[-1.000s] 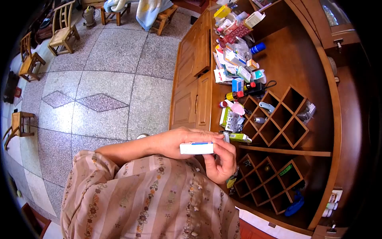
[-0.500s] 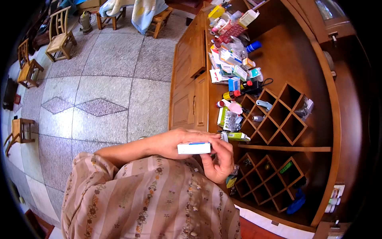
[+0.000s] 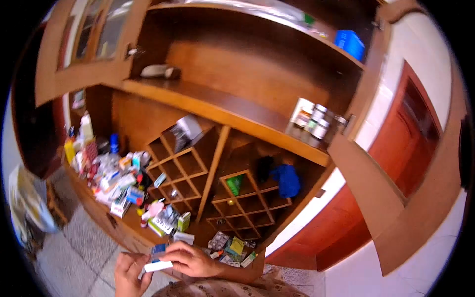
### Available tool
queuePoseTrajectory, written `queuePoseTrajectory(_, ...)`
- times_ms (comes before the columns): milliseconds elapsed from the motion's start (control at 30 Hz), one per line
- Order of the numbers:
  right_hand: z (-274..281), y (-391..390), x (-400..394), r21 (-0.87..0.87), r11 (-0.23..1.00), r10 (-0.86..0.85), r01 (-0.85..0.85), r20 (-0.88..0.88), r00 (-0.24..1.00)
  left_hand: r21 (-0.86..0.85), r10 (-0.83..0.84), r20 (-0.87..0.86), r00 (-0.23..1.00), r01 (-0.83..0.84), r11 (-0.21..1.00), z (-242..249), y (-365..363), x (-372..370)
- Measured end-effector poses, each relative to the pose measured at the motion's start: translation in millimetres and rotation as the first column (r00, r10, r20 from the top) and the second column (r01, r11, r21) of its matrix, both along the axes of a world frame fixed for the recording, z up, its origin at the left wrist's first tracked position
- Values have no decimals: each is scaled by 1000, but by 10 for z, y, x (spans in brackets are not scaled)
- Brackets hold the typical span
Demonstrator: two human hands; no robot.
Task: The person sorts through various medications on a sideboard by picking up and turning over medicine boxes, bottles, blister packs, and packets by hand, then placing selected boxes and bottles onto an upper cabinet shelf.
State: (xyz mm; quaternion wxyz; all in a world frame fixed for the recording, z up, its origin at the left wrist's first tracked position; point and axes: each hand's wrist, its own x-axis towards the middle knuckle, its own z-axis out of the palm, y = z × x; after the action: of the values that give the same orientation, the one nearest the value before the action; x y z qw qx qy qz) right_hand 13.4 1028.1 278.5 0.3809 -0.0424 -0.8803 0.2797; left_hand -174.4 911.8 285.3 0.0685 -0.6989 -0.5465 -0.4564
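Observation:
A small white and blue medicine box (image 3: 158,266) is held low in front of my body, above the floor by the cabinet's front edge. My left hand (image 3: 129,273) pinches it at its left end, with thumb and fingers bent. Over its right side lie the curled fingers of my right hand (image 3: 194,261), covering part of the blue face. A white carton (image 3: 184,238) lies on the cabinet ledge just beyond the box. Right of that is a small pile of packets with a yellow one (image 3: 236,246).
Many medicine boxes and bottles crowd the ledge at left, among them a blue bottle (image 3: 114,143). Behind stand wooden lattice racks (image 3: 180,171), one holding a blue bag (image 3: 287,180). Small bottles (image 3: 319,123) stand on the upper shelf. An open cabinet door (image 3: 366,198) juts out at right.
My view has swung up and round to the cabinet, now showing its upper shelves and doors. The medicine box remains in my hands, with its blue face showing more.

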Motion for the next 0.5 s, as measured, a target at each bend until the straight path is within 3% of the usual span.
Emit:
queuePoseTrajectory(67,62,-23,164,-29,998,-62,60,-76,995,-44,-101,18,995,102,994,101,123,67)
queuePoseTrajectory(200,233,-71,549,0,967,-250,253,-142,958,-95,-329,-193,925,316,944,583,381,282)
queuePoseTrajectory(267,268,-49,735,10,949,-309,316,-186,933,-74,-364,-267,892,357,931,805,557,403)
queuePoseTrajectory(367,374,-100,1096,-9,829,-552,560,-179,814,80,-469,-211,857,494,866,1031,792,509)
queuePoseTrajectory(500,182,-70,1594,-209,767,-641,606,-238,730,354,-500,-154,852,520,778,1487,1149,715)
